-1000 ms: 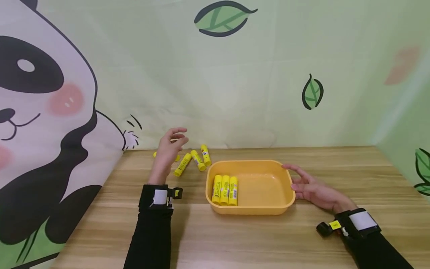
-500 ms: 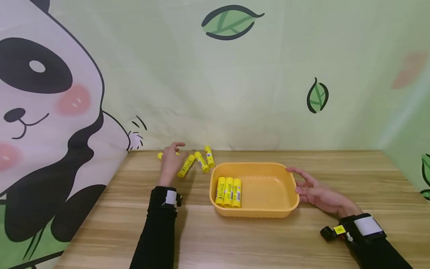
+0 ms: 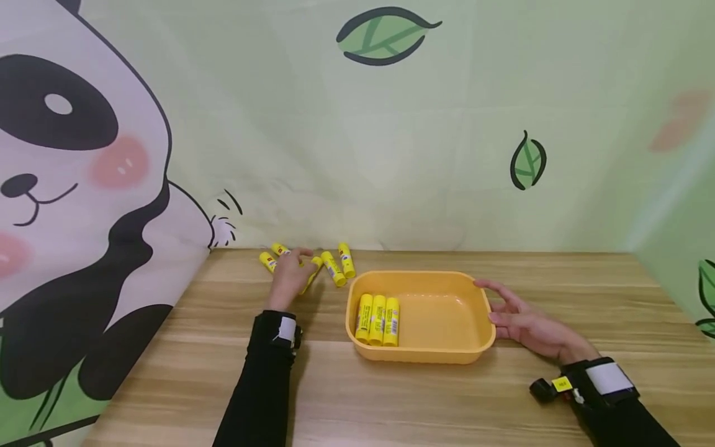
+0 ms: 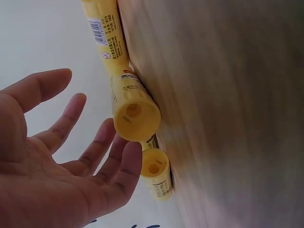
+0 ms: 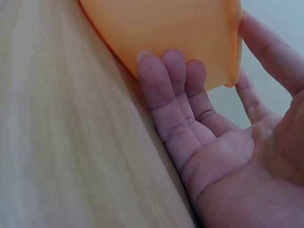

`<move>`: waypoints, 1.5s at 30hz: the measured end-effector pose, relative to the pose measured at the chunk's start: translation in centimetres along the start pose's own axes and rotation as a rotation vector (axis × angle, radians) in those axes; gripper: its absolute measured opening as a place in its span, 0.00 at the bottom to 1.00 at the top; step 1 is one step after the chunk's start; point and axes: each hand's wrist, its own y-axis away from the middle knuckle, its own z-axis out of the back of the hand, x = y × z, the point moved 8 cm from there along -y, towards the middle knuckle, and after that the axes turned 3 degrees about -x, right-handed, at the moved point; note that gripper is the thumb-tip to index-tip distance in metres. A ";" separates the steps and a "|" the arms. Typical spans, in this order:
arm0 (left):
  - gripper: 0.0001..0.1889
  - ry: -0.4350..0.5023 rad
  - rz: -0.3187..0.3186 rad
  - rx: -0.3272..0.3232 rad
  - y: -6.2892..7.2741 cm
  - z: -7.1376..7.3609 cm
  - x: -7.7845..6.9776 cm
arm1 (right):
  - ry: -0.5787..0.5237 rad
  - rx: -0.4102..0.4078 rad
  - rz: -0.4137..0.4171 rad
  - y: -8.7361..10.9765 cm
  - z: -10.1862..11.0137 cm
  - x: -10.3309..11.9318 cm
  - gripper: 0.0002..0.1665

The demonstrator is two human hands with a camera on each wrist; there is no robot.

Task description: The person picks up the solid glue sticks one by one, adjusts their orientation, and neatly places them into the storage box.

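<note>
Left hand (image 3: 289, 278): lowered from its raised position a second ago, shifted right; fingers now over the slanted yellow tube (image 3: 317, 263), partly covering it, where earlier it lay in full view.
Outer-left yellow tube (image 3: 268, 261): more exposed than before.
Rear-left yellow tube (image 3: 280, 248): upper end newly visible behind the knuckles.
Head view: turned slightly; large wall leaf (image 3: 382, 40) now farther right.

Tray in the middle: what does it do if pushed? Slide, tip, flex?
Likely slides rather than tips: the tray looks low, wide and flat on the table. Probably fairly stiff: its wall looks unbent where the right hand touches it. May swing unevenly: three sticks lie at its left end, and could roll right.
</note>
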 end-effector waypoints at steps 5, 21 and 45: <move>0.23 -0.026 0.001 0.011 0.0 -0.1 0.0 | -0.006 -0.004 -0.001 0.0 -0.1 0.2 0.36; 0.27 -0.164 0.004 0.126 0.2 -1.1 0.8 | -0.033 0.003 -0.006 0.0 -0.5 0.3 0.36; 0.25 -0.002 0.089 0.226 1.1 0.5 0.0 | 0.031 -0.033 -0.031 0.1 -0.3 0.1 0.35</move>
